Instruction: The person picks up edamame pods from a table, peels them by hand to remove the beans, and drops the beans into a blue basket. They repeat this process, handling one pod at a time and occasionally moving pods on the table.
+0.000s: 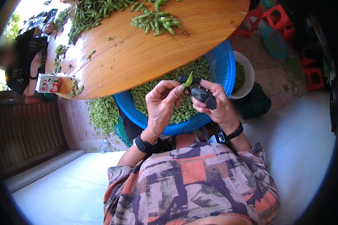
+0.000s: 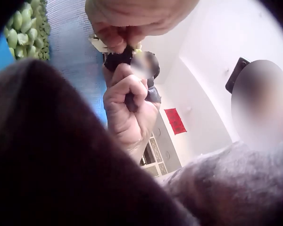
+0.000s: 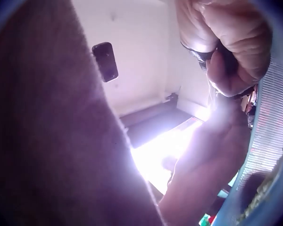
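A green soybean pod is held between both hands over a blue plastic basin of shelled green soybeans. My left hand pinches the pod's lower end between thumb and forefinger. Black coverings wrap the thumb and forefinger of my right hand, which grips the pod from the other side, its remaining fingers curled. In the left wrist view the right hand shows its curled fingers, close below the left hand. The right wrist view shows the left forearm against bright light.
A wooden table overhangs the basin, with heaps of pods and a carton on it. More pods lie on the floor at left. A white bucket and red stools stand at right. Another person sits at far left.
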Motion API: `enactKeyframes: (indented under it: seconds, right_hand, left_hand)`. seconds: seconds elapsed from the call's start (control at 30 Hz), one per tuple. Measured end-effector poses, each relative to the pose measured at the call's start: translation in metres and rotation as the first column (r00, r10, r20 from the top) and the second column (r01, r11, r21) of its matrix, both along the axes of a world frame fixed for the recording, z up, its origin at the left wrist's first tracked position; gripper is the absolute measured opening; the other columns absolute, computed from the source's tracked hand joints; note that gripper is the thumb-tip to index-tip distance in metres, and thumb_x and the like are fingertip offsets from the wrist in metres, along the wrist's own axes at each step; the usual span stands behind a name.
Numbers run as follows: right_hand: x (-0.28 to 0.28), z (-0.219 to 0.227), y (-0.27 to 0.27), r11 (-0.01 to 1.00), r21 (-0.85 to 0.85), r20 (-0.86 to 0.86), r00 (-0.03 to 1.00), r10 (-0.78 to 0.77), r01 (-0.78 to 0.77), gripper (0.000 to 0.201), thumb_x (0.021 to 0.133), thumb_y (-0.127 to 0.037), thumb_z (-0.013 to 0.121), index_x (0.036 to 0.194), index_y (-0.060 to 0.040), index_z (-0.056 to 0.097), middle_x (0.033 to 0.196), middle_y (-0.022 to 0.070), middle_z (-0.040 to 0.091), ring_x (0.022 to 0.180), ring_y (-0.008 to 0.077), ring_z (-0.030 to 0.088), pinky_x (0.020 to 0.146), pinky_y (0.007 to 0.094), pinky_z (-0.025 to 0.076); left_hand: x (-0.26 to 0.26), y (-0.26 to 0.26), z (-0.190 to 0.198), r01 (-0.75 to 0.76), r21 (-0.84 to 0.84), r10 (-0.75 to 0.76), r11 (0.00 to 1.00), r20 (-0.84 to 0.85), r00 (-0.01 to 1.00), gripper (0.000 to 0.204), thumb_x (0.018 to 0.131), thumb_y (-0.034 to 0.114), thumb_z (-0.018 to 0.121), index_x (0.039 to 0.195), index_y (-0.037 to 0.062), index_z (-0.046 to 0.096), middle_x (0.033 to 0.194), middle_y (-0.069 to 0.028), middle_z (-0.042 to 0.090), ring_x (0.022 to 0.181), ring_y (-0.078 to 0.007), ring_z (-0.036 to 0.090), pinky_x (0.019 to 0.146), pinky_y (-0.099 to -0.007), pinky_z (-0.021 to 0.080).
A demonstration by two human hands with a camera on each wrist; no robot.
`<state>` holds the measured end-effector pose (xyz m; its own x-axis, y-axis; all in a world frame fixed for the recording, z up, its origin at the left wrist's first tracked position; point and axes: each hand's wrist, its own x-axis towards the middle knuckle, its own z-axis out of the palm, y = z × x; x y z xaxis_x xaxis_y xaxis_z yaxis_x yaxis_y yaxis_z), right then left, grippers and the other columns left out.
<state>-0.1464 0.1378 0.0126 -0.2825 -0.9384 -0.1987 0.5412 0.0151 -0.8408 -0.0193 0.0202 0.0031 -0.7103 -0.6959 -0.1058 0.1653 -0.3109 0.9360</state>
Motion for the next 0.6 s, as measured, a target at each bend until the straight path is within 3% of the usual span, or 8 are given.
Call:
enactKeyframes:
  seconds: [0.13,0.23,0.33,0.4,0.47,0.53,0.57,0.6]
  right_hand:
    - [0.009,-0.007,-0.001,0.983,-0.129,-0.077,0.987,-0.139,0.128,0.082,0.081,-0.069,0.06,0.112,0.0059,0.058,0.069,-0.0031,0.051,0.057,0.0012,0.044,0.05,0.0166,0.037]
    - [0.005,-0.009,-0.001,0.991,-0.095,-0.156,0.982,-0.109,0.095,0.09,0.077,-0.076,0.057,0.114,0.0059,0.058,0.069,-0.003,0.051,0.058,0.0016,0.045,0.05,0.0176,0.038]
    - [0.0,-0.015,0.0,0.987,-0.158,-0.109,0.992,-0.057,0.039,0.067,0.088,-0.058,0.061,0.111,0.0047,0.06,0.068,-0.0031,0.052,0.057,0.0017,0.045,0.05,0.0178,0.038]
    - [0.001,-0.007,-0.001,0.997,-0.067,-0.078,0.996,-0.051,0.046,0.036,0.095,-0.029,0.058,0.107,0.0037,0.062,0.067,-0.0028,0.053,0.057,0.0019,0.046,0.049,0.0177,0.037]
    - [0.007,-0.004,-0.004,0.993,-0.057,-0.105,0.989,-0.106,0.101,0.025,0.093,-0.019,0.055,0.104,0.0022,0.063,0.067,-0.0029,0.054,0.056,0.0016,0.046,0.049,0.0178,0.037]
    - [0.01,-0.003,-0.004,0.987,-0.05,-0.129,0.979,-0.16,0.155,0.019,0.091,-0.008,0.051,0.102,0.0008,0.065,0.068,-0.0029,0.054,0.056,0.0014,0.046,0.049,0.0179,0.037]
    - [0.01,-0.003,-0.004,0.989,0.036,-0.232,0.964,-0.131,0.143,0.017,0.09,-0.006,0.053,0.099,0.0007,0.065,0.067,-0.0015,0.054,0.057,0.0029,0.047,0.05,0.0204,0.039]
    - [0.011,-0.004,-0.004,0.983,0.122,-0.329,0.94,-0.093,0.14,0.014,0.088,-0.005,0.056,0.097,0.0005,0.065,0.065,-0.0001,0.054,0.057,0.0045,0.049,0.051,0.0229,0.041]
  left_hand:
    - [0.002,-0.003,-0.003,0.056,0.026,-0.056,0.998,0.029,0.998,0.008,0.091,0.007,0.067,0.091,0.0,0.064,0.074,-0.0029,0.063,0.06,-0.0069,0.054,0.051,-0.0205,0.04]
    - [0.004,-0.011,-0.017,0.3,0.46,-0.257,0.836,-0.154,0.954,0.015,0.092,0.018,0.064,0.095,0.004,0.063,0.073,-0.0022,0.059,0.053,-0.01,0.044,0.049,-0.0227,0.029]
    - [0.003,-0.01,-0.025,0.38,0.563,-0.264,0.734,-0.278,0.923,0.014,0.091,0.019,0.066,0.093,0.0053,0.062,0.074,-0.0027,0.06,0.053,-0.01,0.044,0.048,-0.0231,0.03]
    - [0.003,-0.01,-0.021,0.373,0.572,-0.266,0.73,-0.265,0.927,0.014,0.091,0.019,0.066,0.093,0.0053,0.062,0.073,-0.0027,0.06,0.053,-0.0098,0.046,0.048,-0.0231,0.032]
    - [0.002,-0.011,-0.014,0.366,0.576,-0.265,0.731,-0.255,0.93,0.014,0.091,0.019,0.066,0.092,0.0052,0.061,0.072,-0.0027,0.06,0.054,-0.0096,0.047,0.047,-0.0231,0.033]
    - [0.003,-0.01,-0.006,0.232,0.255,-0.259,0.939,0.075,0.963,0.015,0.091,0.016,0.068,0.086,0.0051,0.059,0.065,-0.0004,0.059,0.053,-0.0081,0.051,0.047,-0.0221,0.037]
    - [0.002,-0.01,-0.004,0.209,0.095,-0.222,0.973,0.156,0.963,0.016,0.09,0.014,0.069,0.085,0.0043,0.058,0.064,0.0014,0.059,0.053,-0.0074,0.053,0.045,-0.023,0.038]
    - [0.003,-0.01,-0.006,0.209,0.093,-0.221,0.974,0.157,0.963,0.016,0.09,0.014,0.069,0.085,0.0043,0.058,0.064,0.0014,0.059,0.053,-0.0074,0.053,0.045,-0.023,0.038]
